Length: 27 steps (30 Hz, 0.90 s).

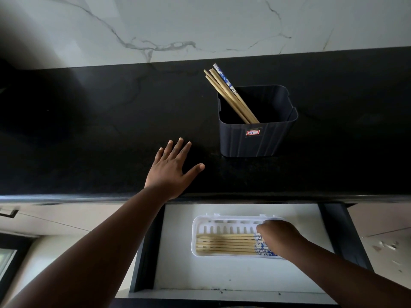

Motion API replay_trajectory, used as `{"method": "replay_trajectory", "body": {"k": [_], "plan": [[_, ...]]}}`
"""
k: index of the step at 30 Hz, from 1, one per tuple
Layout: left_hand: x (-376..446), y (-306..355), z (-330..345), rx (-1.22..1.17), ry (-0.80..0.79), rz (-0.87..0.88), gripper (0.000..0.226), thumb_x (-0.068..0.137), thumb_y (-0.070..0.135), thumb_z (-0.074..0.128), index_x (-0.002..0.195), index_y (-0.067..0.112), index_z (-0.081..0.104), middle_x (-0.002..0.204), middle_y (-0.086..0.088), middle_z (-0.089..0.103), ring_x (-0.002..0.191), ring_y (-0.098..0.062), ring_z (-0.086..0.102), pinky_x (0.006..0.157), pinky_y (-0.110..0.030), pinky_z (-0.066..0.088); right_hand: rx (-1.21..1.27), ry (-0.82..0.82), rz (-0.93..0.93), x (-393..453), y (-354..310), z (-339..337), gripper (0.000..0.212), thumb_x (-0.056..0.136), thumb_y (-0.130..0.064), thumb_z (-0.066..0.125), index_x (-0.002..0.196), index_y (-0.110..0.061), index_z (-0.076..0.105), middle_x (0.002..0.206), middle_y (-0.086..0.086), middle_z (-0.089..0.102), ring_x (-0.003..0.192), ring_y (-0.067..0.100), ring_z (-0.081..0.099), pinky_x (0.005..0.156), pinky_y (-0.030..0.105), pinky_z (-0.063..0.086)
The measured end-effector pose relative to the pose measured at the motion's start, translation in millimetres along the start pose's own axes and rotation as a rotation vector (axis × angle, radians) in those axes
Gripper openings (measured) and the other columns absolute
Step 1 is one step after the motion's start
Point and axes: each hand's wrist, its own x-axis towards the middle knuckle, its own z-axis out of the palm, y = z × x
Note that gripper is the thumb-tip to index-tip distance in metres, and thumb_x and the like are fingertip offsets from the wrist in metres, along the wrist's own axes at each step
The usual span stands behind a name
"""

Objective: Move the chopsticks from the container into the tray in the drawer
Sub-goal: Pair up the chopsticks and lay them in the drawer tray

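Head view: left hand [171, 167] lies flat, fingers straight, on the black stone surface [89, 130]. Right hand [279, 237] reaches into the white slotted plastic tray [200, 225] in the open drawer [222, 276]; its fingers curl at the patterned ends of the wooden chopsticks [224, 244] lying there, grip unclear. More chopsticks lean in the dark ribbed plastic container [255, 138].

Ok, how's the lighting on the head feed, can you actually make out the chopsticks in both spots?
Head view: the drawer is brightly lit, so the chopsticks in the white tray read clearly. The black counter is dim, with shadow at left, yet the chopsticks in the container stand out. Wide-angle lens bows the counter edge. The right hand looks slightly soft.
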Motion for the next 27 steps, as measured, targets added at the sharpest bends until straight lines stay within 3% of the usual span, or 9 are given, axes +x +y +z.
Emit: {"method": "replay_trajectory", "body": {"k": [3, 5, 9, 11, 13, 15, 19, 24, 27], "plan": [[1, 0, 0, -0.001, -0.008, 0.007, 0.085, 0.083, 0.080, 0.016, 0.153, 0.032, 0.007, 0.162, 0.006, -0.002, 0.147, -0.014, -0.012, 0.121, -0.037, -0.004, 0.023, 0.003, 0.025, -1, 2, -2, 0.021, 0.078, 0.006, 0.044, 0.076, -0.015, 0.045, 0.068, -0.003, 0.039, 0.080, 0.024, 0.053, 0.064, 0.027, 0.035], [1, -1, 1, 0.001, -0.013, 0.011, 0.085, 0.084, 0.079, 0.016, 0.153, 0.031, 0.007, 0.162, 0.006, -0.003, 0.147, -0.014, -0.012, 0.120, -0.037, -0.005, 0.056, -0.012, 0.062, -3, 2, -4, 0.026, 0.078, 0.005, 0.043, 0.088, -0.016, 0.053, 0.081, -0.001, 0.051, 0.087, 0.025, 0.059, 0.064, 0.028, 0.036], [2, -3, 2, 0.004, -0.001, 0.016, 0.084, 0.085, 0.079, 0.016, 0.154, 0.031, 0.006, 0.162, 0.006, -0.003, 0.147, -0.014, -0.012, 0.120, -0.037, -0.006, 0.084, -0.037, 0.136, -8, 6, -7, 0.028, 0.080, 0.004, 0.045, 0.070, -0.020, 0.033, 0.077, -0.003, 0.047, 0.079, 0.022, 0.053, 0.063, 0.027, 0.035], [2, -3, 3, 0.010, -0.005, 0.022, 0.085, 0.085, 0.079, 0.014, 0.154, 0.031, 0.005, 0.162, 0.005, -0.004, 0.147, -0.014, -0.013, 0.120, -0.037, -0.007, 0.107, -0.038, 0.169, -11, 7, -13, 0.021, 0.081, 0.002, 0.046, 0.087, -0.018, 0.049, 0.099, 0.001, 0.061, 0.091, 0.024, 0.061, 0.065, 0.027, 0.039], [2, -3, 3, 0.017, -0.011, 0.028, 0.086, 0.083, 0.079, 0.010, 0.154, 0.030, 0.003, 0.162, 0.004, -0.006, 0.147, -0.015, -0.015, 0.120, -0.038, -0.007, 0.154, -0.040, 0.190, -13, 7, -19, 0.038, 0.082, 0.000, 0.047, 0.114, -0.018, 0.058, 0.118, 0.003, 0.062, 0.106, 0.023, 0.061, 0.076, 0.028, 0.047], [2, -2, 3, 0.032, -0.023, 0.033, 0.088, 0.082, 0.079, 0.005, 0.154, 0.028, 0.000, 0.162, 0.002, -0.007, 0.147, -0.017, -0.015, 0.120, -0.039, -0.007, 0.221, -0.038, 0.195, -16, 5, -29, 0.054, 0.083, 0.001, 0.046, 0.129, -0.025, 0.055, 0.128, 0.002, 0.058, 0.117, 0.021, 0.056, 0.086, 0.027, 0.045], [1, 0, 3, 0.069, -0.042, 0.039, 0.088, 0.082, 0.076, 0.002, 0.153, 0.025, -0.003, 0.162, -0.002, -0.008, 0.148, -0.022, -0.015, 0.120, -0.041, -0.008, 0.316, -0.060, 0.176, -23, -8, -46, 0.057, 0.081, 0.005, 0.043, 0.124, -0.029, 0.060, 0.129, 0.000, 0.059, 0.116, 0.018, 0.055, 0.081, 0.023, 0.041], [1, -3, 5, 0.086, -0.049, 0.048, 0.084, 0.087, 0.073, 0.007, 0.154, 0.023, -0.001, 0.163, -0.004, -0.006, 0.148, -0.024, -0.013, 0.119, -0.042, -0.007, 0.210, -0.157, 0.185, -17, -35, -32, 0.057, 0.087, 0.002, 0.046, 0.134, -0.028, 0.053, 0.138, 0.000, 0.053, 0.121, 0.021, 0.054, 0.085, 0.022, 0.040], [2, -3, 4, 0.091, -0.048, 0.054, 0.084, 0.087, 0.073, 0.007, 0.154, 0.023, 0.000, 0.163, -0.004, -0.005, 0.148, -0.024, -0.012, 0.119, -0.043, -0.006, 0.165, -0.129, 0.166, -8, -55, -25, 0.050, 0.089, -0.004, 0.046, 0.131, -0.028, 0.055, 0.129, -0.001, 0.058, 0.116, 0.021, 0.056, 0.083, 0.025, 0.042]]}}
